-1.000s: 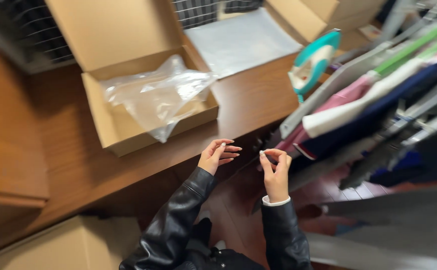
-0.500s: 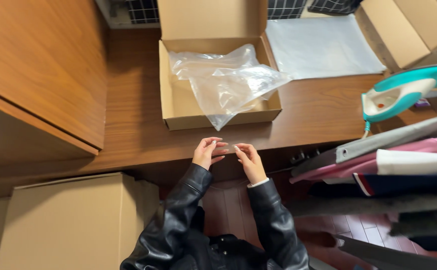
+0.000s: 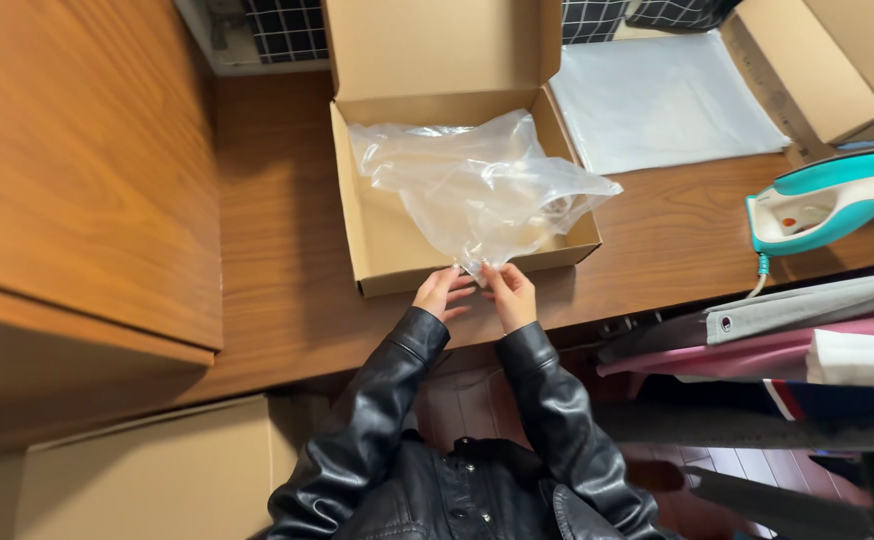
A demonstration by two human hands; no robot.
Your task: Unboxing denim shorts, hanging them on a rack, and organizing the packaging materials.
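The hands, left (image 3: 442,293) and right (image 3: 510,292), previously held apart from the cardboard box (image 3: 377,235), are now closed on the clear plastic bag (image 3: 477,185) at its near wall; bag handling is judged begun.

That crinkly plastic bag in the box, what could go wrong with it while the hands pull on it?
Both hands, left hand and right hand, pinch the lower edge of the clear plastic bag, so thin film might tear if tugged hard. The bag drapes over the front wall of the open cardboard box, so pulling could drag the light box along the wooden table. The iron sits near the table edge; an elbow might bump it.
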